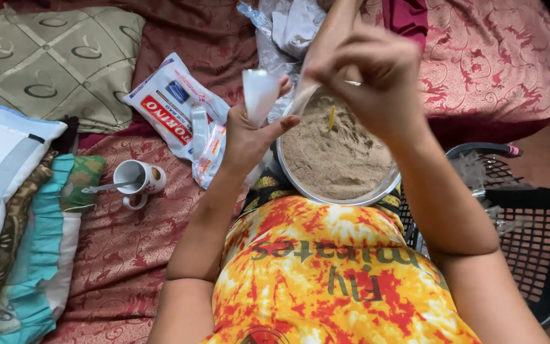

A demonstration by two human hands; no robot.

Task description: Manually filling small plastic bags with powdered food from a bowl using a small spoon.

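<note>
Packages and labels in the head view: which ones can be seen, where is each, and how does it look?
Large plastic pack: flat on the red bedcover, left of the left hand; white with a red band and blue marks.
Small sachets: beside the left wrist; clear with red-orange print.
Small clear bag: held up by the left hand; whitish, unprinted.
Mug: farther left; white with a small print.

A maroon patterned bedspread (122, 255) covers the bed. At ten o'clock lies an olive cushion (52, 57); at nine, folded fabrics (20, 216). At four o'clock stands a black plastic basket (542, 248).
</note>
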